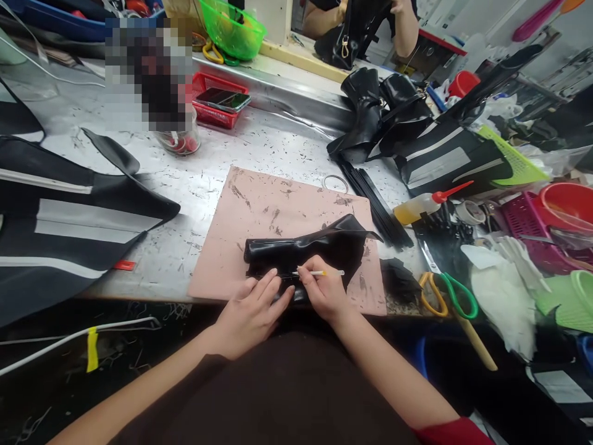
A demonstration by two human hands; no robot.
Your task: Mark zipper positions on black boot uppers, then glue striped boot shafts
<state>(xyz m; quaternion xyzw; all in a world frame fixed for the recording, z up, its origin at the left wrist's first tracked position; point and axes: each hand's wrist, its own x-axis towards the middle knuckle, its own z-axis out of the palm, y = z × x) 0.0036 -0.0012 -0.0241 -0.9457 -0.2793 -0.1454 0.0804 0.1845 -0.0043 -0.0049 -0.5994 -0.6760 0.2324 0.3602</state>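
A folded piece of shiny black leather (306, 250) lies on a pink work mat (278, 210) at the table's near edge. My left hand (252, 312) rests flat on the leather's near left part, fingers stretched out and pressing it down. My right hand (324, 290) is closed in a pinch round a thin white stick (319, 272) with a yellowish band. The stick lies across the leather and its tip points left, just above my left fingertips.
Scissors with green and yellow handles (449, 293) and a glue bottle with a red nozzle (428, 204) lie right of the mat. Black strips (375, 198), finished black bags (393, 111), baskets, a jar (180, 139). Another person's arms (403, 25) work at the far side.
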